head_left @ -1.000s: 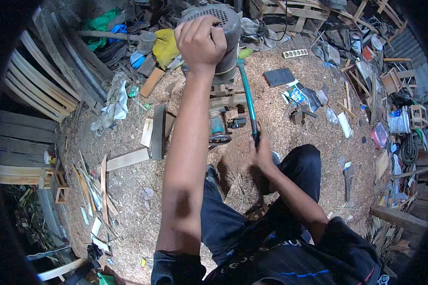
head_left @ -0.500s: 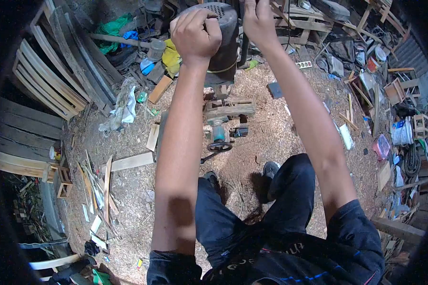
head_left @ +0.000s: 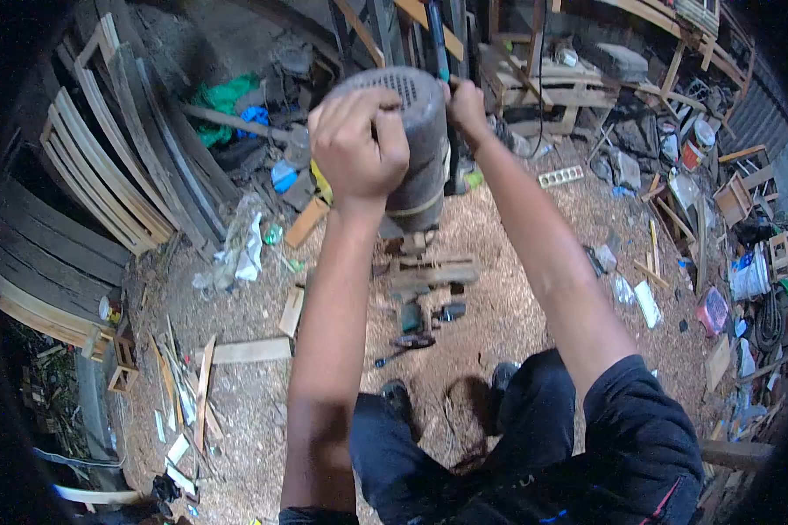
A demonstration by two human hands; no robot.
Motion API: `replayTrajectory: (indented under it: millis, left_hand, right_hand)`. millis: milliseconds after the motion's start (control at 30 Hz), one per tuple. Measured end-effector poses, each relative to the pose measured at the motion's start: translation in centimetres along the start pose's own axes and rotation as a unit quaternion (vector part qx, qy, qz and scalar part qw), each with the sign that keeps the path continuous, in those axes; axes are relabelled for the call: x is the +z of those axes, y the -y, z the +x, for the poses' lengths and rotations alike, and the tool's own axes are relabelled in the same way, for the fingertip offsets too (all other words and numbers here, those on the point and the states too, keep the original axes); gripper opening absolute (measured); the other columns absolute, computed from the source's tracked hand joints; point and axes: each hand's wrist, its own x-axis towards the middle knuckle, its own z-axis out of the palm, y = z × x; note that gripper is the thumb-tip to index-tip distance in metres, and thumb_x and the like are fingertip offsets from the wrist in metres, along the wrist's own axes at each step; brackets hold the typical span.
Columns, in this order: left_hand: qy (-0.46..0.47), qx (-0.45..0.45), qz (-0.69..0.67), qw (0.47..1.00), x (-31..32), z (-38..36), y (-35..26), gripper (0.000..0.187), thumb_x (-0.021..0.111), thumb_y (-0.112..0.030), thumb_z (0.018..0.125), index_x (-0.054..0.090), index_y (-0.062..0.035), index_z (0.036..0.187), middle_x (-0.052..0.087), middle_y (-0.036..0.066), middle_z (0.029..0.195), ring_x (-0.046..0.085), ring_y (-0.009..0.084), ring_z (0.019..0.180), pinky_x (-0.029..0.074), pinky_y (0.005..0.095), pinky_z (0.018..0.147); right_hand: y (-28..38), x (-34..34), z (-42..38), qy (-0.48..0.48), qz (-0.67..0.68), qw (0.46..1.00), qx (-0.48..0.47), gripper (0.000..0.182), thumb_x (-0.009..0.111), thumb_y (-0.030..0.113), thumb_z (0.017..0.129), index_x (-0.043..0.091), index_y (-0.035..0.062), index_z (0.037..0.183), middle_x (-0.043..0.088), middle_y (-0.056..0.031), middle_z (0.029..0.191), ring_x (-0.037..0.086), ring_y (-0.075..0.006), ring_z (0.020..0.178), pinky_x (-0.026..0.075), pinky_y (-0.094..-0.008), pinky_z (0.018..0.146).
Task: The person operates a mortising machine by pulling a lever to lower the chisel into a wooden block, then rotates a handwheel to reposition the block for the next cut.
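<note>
Closed round a teal-and-black tool (head_left: 439, 42), the person's right hand (head_left: 467, 105) sits just beside the grey cylinder (head_left: 423, 144), while the left hand (head_left: 355, 144) rests on its perforated top, fingers curled, whether pinching anything I cannot tell.

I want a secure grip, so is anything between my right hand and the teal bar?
Nothing visible: your bare right hand grips the teal bar directly, beside the gray cylinder's upper part.
</note>
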Motion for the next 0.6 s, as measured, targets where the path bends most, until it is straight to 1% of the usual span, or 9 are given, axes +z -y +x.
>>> replayTrajectory:
  millis: [100, 300, 333, 367, 433, 467, 533, 567, 600]
  left_hand:
    - [0.004, -0.006, -0.002, 1.0, -0.2, 0.3, -0.4, 0.021, 0.05, -0.01, 0.08, 0.071, -0.0073, 0.08, 0.072, 0.01, 0.084, 0.068, 0.0292, 0.084, 0.048, 0.0369, 0.083]
    - [-0.001, 0.014, 0.006, 1.0, 0.1, 0.0, 0.4, 0.022, 0.051, -0.015, 0.081, 0.071, -0.0073, 0.081, 0.07, 0.011, 0.084, 0.066, 0.0311, 0.084, 0.047, 0.0381, 0.082]
    - [-0.011, 0.033, 0.012, 0.999, -0.1, 0.0, 0.4, 0.022, 0.051, -0.016, 0.082, 0.07, -0.0068, 0.085, 0.07, 0.013, 0.088, 0.065, 0.0334, 0.086, 0.047, 0.0399, 0.082]
    - [0.019, 0.029, 0.001, 0.999, -0.7, -0.4, 0.3, 0.027, 0.049, -0.02, 0.09, 0.069, -0.0046, 0.1, 0.068, 0.018, 0.104, 0.062, 0.0371, 0.102, 0.045, 0.0433, 0.092]
    - [-0.038, 0.046, -0.021, 0.998, -1.2, -2.0, 0.6, 0.037, 0.047, -0.025, 0.095, 0.06, -0.0035, 0.122, 0.059, 0.018, 0.128, 0.052, 0.0373, 0.124, 0.036, 0.0468, 0.105]
    - [-0.018, 0.003, -0.007, 1.0, -2.6, -4.5, 0.1, 0.047, 0.043, -0.028, 0.1, 0.047, 0.0002, 0.138, 0.046, 0.021, 0.144, 0.039, 0.0404, 0.137, 0.026, 0.05, 0.114]
    - [-0.001, -0.097, -0.007, 0.995, -6.1, -11.7, -0.4, 0.051, 0.044, -0.024, 0.1, 0.041, 0.0069, 0.142, 0.044, 0.025, 0.145, 0.037, 0.0422, 0.139, 0.024, 0.0509, 0.116]
    - [0.053, -0.209, 0.001, 0.976, -8.3, -16.2, -1.7, 0.05, 0.045, -0.021, 0.101, 0.041, 0.0077, 0.141, 0.043, 0.026, 0.146, 0.037, 0.0429, 0.139, 0.023, 0.0518, 0.116]
    - [0.147, -0.302, 0.036, 0.941, -10.2, -21.6, -1.8, 0.049, 0.046, -0.019, 0.1, 0.042, 0.0094, 0.14, 0.044, 0.028, 0.144, 0.039, 0.0436, 0.137, 0.026, 0.0516, 0.115]
  right_hand:
    - [2.0, -1.7, 0.2, 0.058, 0.074, 0.992, 0.082, 0.024, 0.066, 0.028, 0.093, 0.074, 0.006, 0.1, 0.069, -0.0235, 0.08, 0.07, -0.0403, 0.08, 0.055, -0.0482, 0.073]
    - [-0.8, -1.2, -1.7, 0.068, 0.096, 0.991, 0.071, 0.029, 0.064, 0.028, 0.092, 0.073, 0.0056, 0.109, 0.07, -0.0267, 0.091, 0.071, -0.0383, 0.088, 0.055, -0.0445, 0.076]
    - [-2.0, -1.0, -3.9, 0.034, 0.095, 0.99, 0.095, 0.033, 0.063, 0.028, 0.094, 0.07, 0.0035, 0.115, 0.07, -0.0253, 0.102, 0.07, -0.035, 0.096, 0.053, -0.0411, 0.083]
    - [-3.2, -1.1, -5.8, -0.003, 0.091, 0.989, 0.113, 0.036, 0.061, 0.028, 0.096, 0.068, 0.0013, 0.12, 0.07, -0.0239, 0.112, 0.07, -0.0317, 0.103, 0.052, -0.0377, 0.089]
    - [-1.1, -5.9, -12.7, 0.005, 0.168, 0.974, 0.149, 0.039, 0.061, 0.025, 0.098, 0.061, -0.0067, 0.12, 0.07, -0.0226, 0.107, 0.067, -0.0281, 0.102, 0.05, -0.0363, 0.092]
    - [-4.7, -4.2, -17.3, -0.042, 0.166, 0.975, 0.143, 0.04, 0.061, 0.024, 0.098, 0.06, -0.0098, 0.118, 0.07, -0.0218, 0.107, 0.066, -0.0236, 0.102, 0.05, -0.0347, 0.089]
    - [-2.1, -9.2, -26.9, 0.128, 0.119, 0.967, 0.186, 0.033, 0.061, 0.024, 0.098, 0.061, -0.0047, 0.115, 0.071, -0.0149, 0.099, 0.066, -0.0219, 0.086, 0.052, -0.0355, 0.079]
    - [-2.9, -9.9, -32.3, 0.257, 0.187, 0.91, 0.266, 0.037, 0.064, 0.029, 0.096, 0.062, -0.0047, 0.112, 0.071, -0.0151, 0.094, 0.066, -0.0227, 0.081, 0.053, -0.0359, 0.075]
    - [-0.3, -12.5, -35.3, 0.4, 0.086, 0.878, 0.25, 0.044, 0.068, 0.032, 0.093, 0.06, -0.0061, 0.113, 0.069, -0.023, 0.104, 0.068, -0.0293, 0.096, 0.053, -0.0392, 0.084]
